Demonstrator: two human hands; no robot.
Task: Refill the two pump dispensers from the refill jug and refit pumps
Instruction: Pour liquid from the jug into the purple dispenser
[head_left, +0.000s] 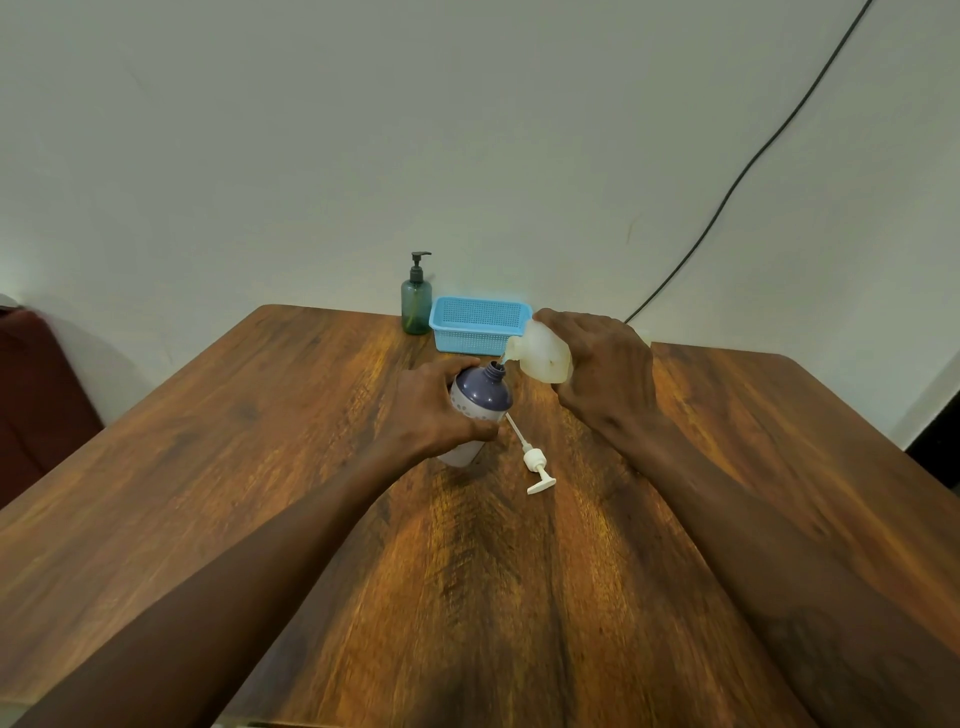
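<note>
My left hand (439, 405) grips a purple-and-white dispenser bottle (480, 397) standing on the wooden table (260, 467), its neck open and pump off. My right hand (605, 371) holds a translucent white refill jug (543, 353) tipped to the left, its spout right over the bottle's mouth with a thin stream between them. The bottle's white pump (532, 460) with its dip tube lies on the table just to the right of the bottle. A green dispenser (416, 301) with a dark pump fitted stands at the table's far edge.
A light blue perforated basket (480, 322) sits at the far edge, right of the green dispenser and just behind the jug. A black cable (727, 192) runs down the wall at the right. A dark red seat (36, 395) stands left of the table.
</note>
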